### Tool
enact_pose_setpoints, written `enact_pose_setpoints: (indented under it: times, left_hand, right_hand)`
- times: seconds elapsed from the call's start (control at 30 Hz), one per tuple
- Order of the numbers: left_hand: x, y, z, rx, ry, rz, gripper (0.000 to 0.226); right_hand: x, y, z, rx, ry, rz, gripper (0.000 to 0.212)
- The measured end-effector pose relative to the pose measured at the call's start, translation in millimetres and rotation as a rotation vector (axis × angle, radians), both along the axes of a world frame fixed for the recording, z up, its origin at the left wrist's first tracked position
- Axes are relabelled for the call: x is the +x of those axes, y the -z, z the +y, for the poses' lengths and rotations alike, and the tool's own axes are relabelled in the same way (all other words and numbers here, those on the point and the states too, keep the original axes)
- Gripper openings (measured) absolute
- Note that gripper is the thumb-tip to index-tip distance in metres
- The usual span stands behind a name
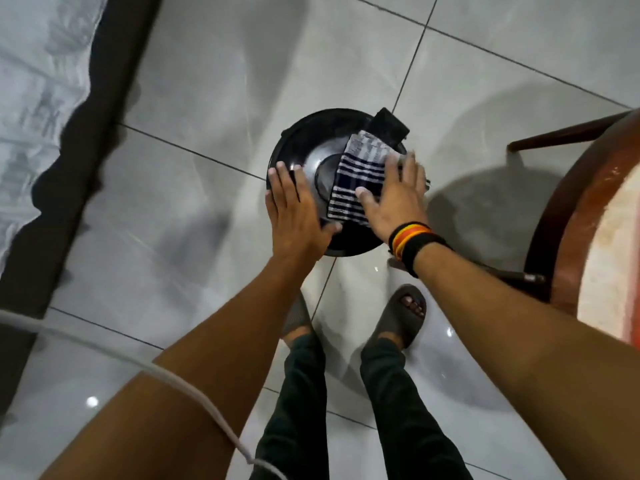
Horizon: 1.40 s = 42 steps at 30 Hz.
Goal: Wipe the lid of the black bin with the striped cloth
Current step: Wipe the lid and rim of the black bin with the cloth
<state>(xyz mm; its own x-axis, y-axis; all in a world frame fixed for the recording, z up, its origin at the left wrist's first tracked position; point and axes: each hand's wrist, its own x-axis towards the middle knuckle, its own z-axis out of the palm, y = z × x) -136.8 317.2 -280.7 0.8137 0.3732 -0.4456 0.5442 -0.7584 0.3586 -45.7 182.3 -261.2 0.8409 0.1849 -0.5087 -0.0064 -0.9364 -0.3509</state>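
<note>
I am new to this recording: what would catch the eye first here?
In the centre, the round black bin lid with the striped cloth spread on it. The right hand presses flat on the cloth; the left hand rests flat on the lid's left rim.

right: chair (568,209) near bin (301,244) | left: bare floor (180,209) | far-left: bed (41,98)

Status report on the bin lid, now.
Left hand flat on lid, steadying. Right hand open, pressing striped cloth on lid's right side. Chair close by on the right, not touching.
</note>
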Motion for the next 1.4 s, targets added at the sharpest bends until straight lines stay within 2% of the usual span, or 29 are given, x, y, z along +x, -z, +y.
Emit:
enact_pose_setpoints:
  times: [0.07, 0.17, 0.3, 0.43, 0.5, 0.63, 0.77, 0.83, 0.87, 0.97, 1.07, 1.17, 1.23, 1.3, 1.4]
  left_hand:
    - [-1.1, 12.8, 3.4, -0.061, -0.009, 0.08, 0.155]
    - [5.5, 26.9, 4.0, -0.137, -0.053, 0.094, 0.176]
    - [6.5, 42.0, 7.4, -0.143, -0.062, 0.043, 0.179]
    - [11.3, 43.6, 10.0, -0.178, -0.073, 0.108, 0.177]
    - [16.3, 44.7, 7.4, -0.168, -0.093, 0.142, 0.174]
    - [21.8, 38.3, 3.6, -0.16, -0.129, 0.237, 0.174]
    - [29.0, 28.2, 4.9, -0.193, -0.116, 0.331, 0.175]
    - [31.6, 26.5, 5.0, -0.214, -0.132, 0.361, 0.175]
    - [32.1, 25.1, 4.6, -0.225, -0.144, 0.372, 0.176]
    - [31.6, 23.9, 3.0, -0.23, -0.166, 0.379, 0.177]
    - [31.2, 23.8, 0.8, -0.212, -0.182, 0.377, 0.178]
    - [32.4, 23.7, -1.6, -0.172, -0.212, 0.372, 0.172]
    - [31.9, 24.9, -1.9, -0.159, -0.209, 0.356, 0.168]
    - [31.2, 24.8, -0.8, -0.18, -0.198, 0.347, 0.168]
    - [31.2, 22.8, 3.3, -0.212, -0.18, 0.381, 0.175]
  right_hand:
    - [-11.8, 13.7, 5.4, -0.024, -0.064, -0.061, 0.08]
    - [-17.9, 37.3, 10.7, -0.081, -0.177, -0.126, 0.08]
    - [-9.8, 59.3, 12.5, -0.13, -0.179, -0.165, 0.08]
    - [-1.1, 70.0, 38.3, -0.137, -0.014, -0.201, 0.079]
    - [8.7, 71.8, 58.2, -0.165, -0.034, -0.251, 0.076]
    - [23.1, 73.6, 83.0, -0.129, -0.398, -0.292, 0.066]
    - [56.4, 65.1, 67.5, -0.059, -0.797, -0.271, 0.062]
    - [83.4, 63.8, 61.0, -0.047, -0.894, -0.231, 0.062]
    - [93.5, 63.6, 59.7, -0.053, -0.846, -0.212, 0.061]
    - [87.4, 66.8, 54.0, -0.057, -0.421, -0.205, 0.06]
    - [43.5, 70.5, 45.6, -0.046, -0.141, -0.238, 0.064]
    - [-0.8, 66.1, 39.3, -0.065, 0.165, -0.16, 0.07]
    - [-29.9, 60.5, 31.2, -0.084, 0.166, -0.113, 0.071]
    - [-47.5, 57.6, 14.6, -0.094, -0.039, -0.118, 0.069]
    - [-20.6, 59.5, -1.5, -0.1, -0.252, -0.13, 0.065]
